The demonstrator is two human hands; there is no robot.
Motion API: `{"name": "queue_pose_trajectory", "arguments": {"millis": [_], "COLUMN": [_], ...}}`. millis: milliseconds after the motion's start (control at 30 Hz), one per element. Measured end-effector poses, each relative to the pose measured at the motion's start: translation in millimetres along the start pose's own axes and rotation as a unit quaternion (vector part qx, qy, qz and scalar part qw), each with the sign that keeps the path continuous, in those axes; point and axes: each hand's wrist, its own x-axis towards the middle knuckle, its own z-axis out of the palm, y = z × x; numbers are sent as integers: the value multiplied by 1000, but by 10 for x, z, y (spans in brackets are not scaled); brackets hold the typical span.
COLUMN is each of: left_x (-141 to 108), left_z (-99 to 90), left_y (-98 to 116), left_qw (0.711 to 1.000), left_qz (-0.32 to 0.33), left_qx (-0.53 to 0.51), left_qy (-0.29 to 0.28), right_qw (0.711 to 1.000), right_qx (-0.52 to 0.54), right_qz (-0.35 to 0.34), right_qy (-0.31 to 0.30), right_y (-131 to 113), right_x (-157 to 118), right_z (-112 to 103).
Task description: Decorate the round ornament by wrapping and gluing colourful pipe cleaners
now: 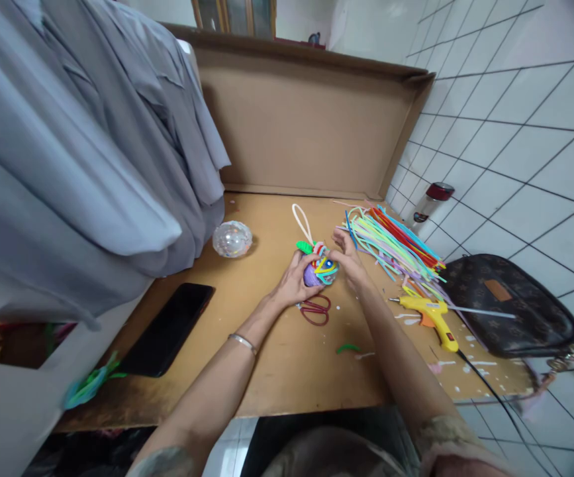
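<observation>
My left hand (297, 278) grips a small ball ornament (322, 273) wrapped with purple, yellow, blue and teal pipe cleaner. A green leaf-like piece (305, 247) and a white loop (302, 224) stick up from its top. My right hand (349, 260) is at the ball's right side, thumb against it and the other fingers raised and apart from it. Just below the ball lie scissors with dark red handles (315, 310). A clear ball (232, 239) rests to the left, apart from both hands.
A pile of coloured pipe cleaners (390, 242) lies at the right. Nearer are a yellow glue gun (430, 311) with a cord and a brown patterned bag (510, 305). A black phone (167, 330) lies left. Grey cloth (118, 132) hangs over the left side; cardboard (306, 119) stands behind.
</observation>
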Motion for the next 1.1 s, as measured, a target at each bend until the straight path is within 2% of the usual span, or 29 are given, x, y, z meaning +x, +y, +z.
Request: {"name": "queue_pose_trajectory", "arguments": {"millis": [333, 633, 1100], "left_x": [-14, 7, 9], "left_z": [12, -15, -2], "left_y": [12, 63, 60], "left_qw": [1000, 1000, 1000], "left_qz": [-9, 6, -4], "left_qx": [-2, -4, 1], "left_qy": [-11, -15, -17], "right_qw": [998, 995, 995], "right_qx": [24, 40, 23], "right_qz": [39, 48, 38], "right_qy": [-34, -73, -89], "right_y": [126, 28, 9], "right_x": [19, -97, -101], "right_z": [62, -12, 4]}}
